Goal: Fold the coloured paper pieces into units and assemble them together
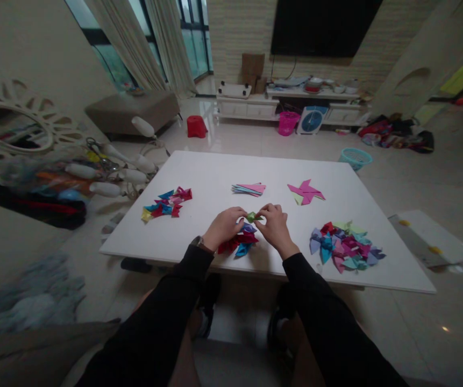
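Between my fingertips is a small folded piece of shiny green paper (251, 216), raised just over the white table (207, 172). My left hand (229, 224) pinches its left side, and my right hand (273, 223) pinches its right side. Under and beside my left hand lies a small heap of red, blue and purple folded papers (244, 248), partly hidden by that hand. Beyond my hands rests a stack of flat pink and blue folded paper strips (249, 189). A pink pinwheel-shaped paper piece (306, 192) lies to its right.
Colourful folded papers form one pile (346, 247) at the table's right and another (166, 204) at its left. A teal basket (355, 157) stands past the far right corner. On the floor beyond are a red stool (196, 127) and a pink bin (288, 123).
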Tool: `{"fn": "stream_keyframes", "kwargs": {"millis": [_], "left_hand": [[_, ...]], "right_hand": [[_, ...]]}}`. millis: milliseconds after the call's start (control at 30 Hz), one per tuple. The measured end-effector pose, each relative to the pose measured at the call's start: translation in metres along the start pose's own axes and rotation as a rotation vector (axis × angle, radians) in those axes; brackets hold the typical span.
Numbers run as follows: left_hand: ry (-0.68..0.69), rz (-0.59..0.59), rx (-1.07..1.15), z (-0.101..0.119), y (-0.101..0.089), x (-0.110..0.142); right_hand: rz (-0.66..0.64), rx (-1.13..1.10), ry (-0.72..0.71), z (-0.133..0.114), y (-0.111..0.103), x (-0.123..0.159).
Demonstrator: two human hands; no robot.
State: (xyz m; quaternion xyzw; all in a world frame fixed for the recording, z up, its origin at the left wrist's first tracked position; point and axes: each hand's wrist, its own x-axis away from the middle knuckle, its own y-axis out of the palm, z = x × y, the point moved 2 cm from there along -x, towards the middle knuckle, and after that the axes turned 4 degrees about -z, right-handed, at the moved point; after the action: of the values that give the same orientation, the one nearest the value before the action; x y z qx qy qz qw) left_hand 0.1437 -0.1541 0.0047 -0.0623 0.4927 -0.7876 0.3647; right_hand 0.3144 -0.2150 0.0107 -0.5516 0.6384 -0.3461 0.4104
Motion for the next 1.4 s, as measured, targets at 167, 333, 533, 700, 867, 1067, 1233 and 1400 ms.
{"fn": "stream_keyframes", "kwargs": {"millis": [167,333,533,700,867,1067,1233,1400], "left_hand": [[0.016,-0.064,-0.018,-0.007,0.006,-0.006],[0.041,-0.067,0.03,-0.013,0.011,-0.02],[0.041,0.016,0.135,-0.017,0.012,-0.028],[-0.011,0.022,0.134,-0.019,0.012,-0.025],[-0.012,0.023,0.139,-0.014,0.01,-0.018],[-0.013,0.029,0.142,-0.013,0.007,-0.013],[-0.016,0.034,0.139,-0.021,0.004,-0.013],[-0.045,0.039,0.13,-0.031,0.003,-0.016]], "right_hand": [[-0.053,0.036,-0.025,0.004,0.004,-0.007],[-0.074,0.077,-0.007,0.014,0.006,-0.018],[-0.281,0.236,0.124,0.036,0.013,-0.023],[-0.442,0.292,0.269,0.049,0.024,-0.013],[-0.459,0.355,0.279,0.046,0.035,-0.002],[-0.472,0.323,0.331,0.037,0.046,-0.004],[-0.477,0.335,0.305,0.032,0.053,-0.012],[-0.514,0.309,0.294,0.031,0.049,-0.013]]}}
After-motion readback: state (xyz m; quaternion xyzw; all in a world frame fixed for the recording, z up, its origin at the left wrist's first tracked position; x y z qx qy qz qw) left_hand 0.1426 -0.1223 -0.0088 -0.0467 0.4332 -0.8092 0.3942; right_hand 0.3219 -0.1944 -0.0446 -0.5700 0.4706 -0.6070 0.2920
